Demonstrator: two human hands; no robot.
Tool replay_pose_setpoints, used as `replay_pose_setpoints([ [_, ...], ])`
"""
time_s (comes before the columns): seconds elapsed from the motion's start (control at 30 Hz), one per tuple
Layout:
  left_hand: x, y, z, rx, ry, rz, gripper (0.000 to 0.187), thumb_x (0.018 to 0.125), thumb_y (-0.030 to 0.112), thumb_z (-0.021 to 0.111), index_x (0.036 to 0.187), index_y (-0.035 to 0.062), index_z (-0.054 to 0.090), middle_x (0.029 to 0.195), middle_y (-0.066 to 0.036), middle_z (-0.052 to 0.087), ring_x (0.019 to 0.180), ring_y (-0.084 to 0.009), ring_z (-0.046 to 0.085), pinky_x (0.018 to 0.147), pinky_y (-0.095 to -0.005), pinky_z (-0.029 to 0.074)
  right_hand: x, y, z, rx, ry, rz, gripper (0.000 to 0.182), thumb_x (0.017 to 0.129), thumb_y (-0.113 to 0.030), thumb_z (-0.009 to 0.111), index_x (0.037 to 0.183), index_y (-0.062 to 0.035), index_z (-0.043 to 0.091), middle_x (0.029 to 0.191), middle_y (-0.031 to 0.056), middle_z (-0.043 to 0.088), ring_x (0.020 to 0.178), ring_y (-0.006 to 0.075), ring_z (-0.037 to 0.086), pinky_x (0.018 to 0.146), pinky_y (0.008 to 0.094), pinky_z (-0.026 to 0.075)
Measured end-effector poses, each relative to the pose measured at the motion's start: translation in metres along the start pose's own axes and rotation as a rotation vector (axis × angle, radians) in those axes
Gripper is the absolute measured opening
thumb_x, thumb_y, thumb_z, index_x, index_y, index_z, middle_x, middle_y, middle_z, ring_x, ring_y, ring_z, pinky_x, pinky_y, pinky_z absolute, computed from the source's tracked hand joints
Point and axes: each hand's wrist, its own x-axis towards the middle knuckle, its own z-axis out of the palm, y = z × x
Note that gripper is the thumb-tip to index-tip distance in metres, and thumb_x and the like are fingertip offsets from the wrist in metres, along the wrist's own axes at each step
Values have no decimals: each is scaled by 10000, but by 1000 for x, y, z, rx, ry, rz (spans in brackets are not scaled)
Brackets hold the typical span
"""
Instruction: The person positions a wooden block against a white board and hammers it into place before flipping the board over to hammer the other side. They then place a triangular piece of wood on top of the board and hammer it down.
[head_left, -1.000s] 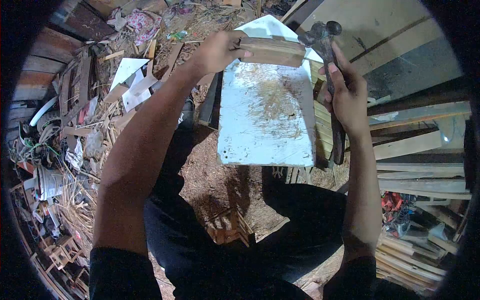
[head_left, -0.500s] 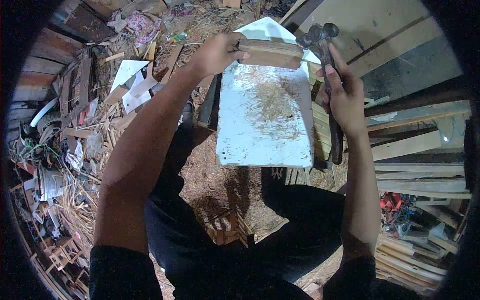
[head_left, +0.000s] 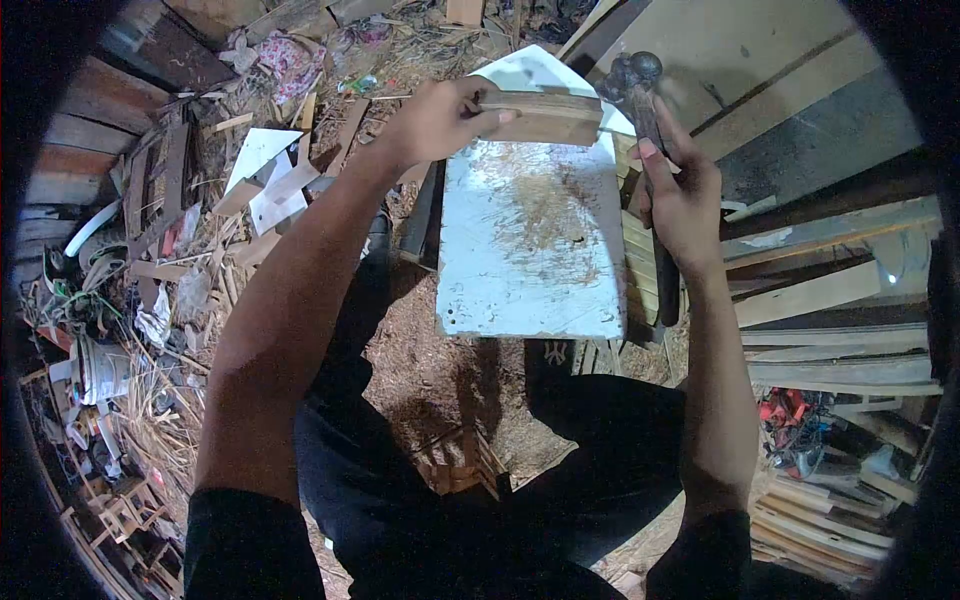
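Observation:
A wooden block [head_left: 545, 117], brown and long, lies crosswise at the far part of a white board [head_left: 530, 290] in front of me. My left hand [head_left: 445, 120] grips its left end, thumb along the near side. In my right hand [head_left: 683, 190] is a ball-peen hammer [head_left: 635, 78], held by the upper part of its handle. The hammer head points away from me, close beside the block's right end. Scratches and fine wood shavings cover the middle of the white board.
Stacked planks [head_left: 840, 340] and large panels [head_left: 800, 90] fill the right side. To the left lie white offcuts [head_left: 275, 200], wood scraps and a patterned cloth [head_left: 290, 62]. A red object [head_left: 783, 408] sits among cables at right. Shavings cover the floor [head_left: 440, 370] between my legs.
My left thumb has slid further along the block. The hammer head has tipped slightly nearer and to the left, still in my right hand.

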Motion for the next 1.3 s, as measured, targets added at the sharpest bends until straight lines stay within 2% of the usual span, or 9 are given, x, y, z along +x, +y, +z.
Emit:
replay_pose_setpoints([
  [0.17, 3, 8, -3, -66, 24, -16, 450, 961, 362, 696, 1224, -2, 670, 973, -195, 750, 912, -247, 742, 828, -396, 574, 9, 5, 2, -40, 87, -35, 402, 995, -173, 648, 1375, -45, 620, 1013, 49, 702, 653, 25, 524, 555, 221, 439],
  [0.23, 4, 10, -6, -151, -10, -56, 414, 970, 358, 684, 1195, 10, 690, 996, -183, 750, 903, -231, 741, 804, -385, 578, 8, -12, 4, 105, 62, 216, 391, 984, -164, 658, 1361, -60, 637, 834, 5, 674, 569, 33, 502, 489, 231, 404],
  [0.33, 1, 15, -7, -66, 113, 12, 368, 978, 342, 676, 1152, 19, 711, 1020, -163, 750, 892, -224, 742, 780, -371, 579, 9, -17, 12, 112, 100, 157, 394, 972, -223, 690, 1299, -8, 648, 608, -25, 548, 489, 54, 464, 441, 249, 361],
  [0.47, 4, 26, -7, -58, 62, -34, 361, 965, 339, 693, 1121, 15, 725, 1042, -164, 746, 916, -265, 739, 824, -387, 571, 11, -19, 15, 76, 59, 197, 405, 978, -170, 660, 1372, -79, 634, 655, -39, 572, 504, 52, 492, 445, 250, 376],
  [0.57, 6, 26, -3, -5, 130, 183, 362, 940, 378, 704, 1114, 64, 741, 990, -184, 745, 902, -327, 736, 829, -426, 566, 16, -19, 20, 71, 8, 172, 417, 977, -174, 657, 1378, -62, 624, 636, -37, 563, 501, 55, 487, 448, 254, 377],
  [0.63, 7, 29, -3, -45, 63, 211, 353, 933, 325, 725, 1111, 20, 734, 1107, -177, 729, 1044, -328, 702, 944, -423, 525, 17, -23, 27, 94, 20, 168, 417, 980, -163, 646, 1375, -32, 617, 641, -34, 558, 508, 60, 482, 457, 254, 376],
  [0.77, 6, 32, -5, -32, 50, 180, 343, 923, 314, 735, 1107, 24, 737, 1128, -179, 722, 1067, -322, 693, 944, -419, 528, 19, -25, 35, 194, 15, 126, 414, 978, -146, 643, 1368, -9, 615, 643, -29, 558, 519, 64, 484, 468, 251, 377],
  [0.93, 4, 33, -5, 1, 70, 373, 429, 854, 347, 801, 1155, 49, 729, 1272, -171, 668, 1205, -326, 627, 1032, -437, 486, 21, -21, 39, 209, 26, 119, 406, 974, -123, 647, 1366, -20, 620, 648, -28, 562, 523, 63, 482, 470, 252, 370],
  [1.3, 2, 34, -2, -14, 4, 304, 490, 854, 358, 799, 1241, 77, 695, 1336, -172, 628, 1261, -342, 590, 1074, -437, 468, 18, -23, 38, 201, 34, 161, 405, 963, -111, 656, 1359, -28, 628, 644, -23, 568, 521, 59, 489, 469, 253, 372],
])
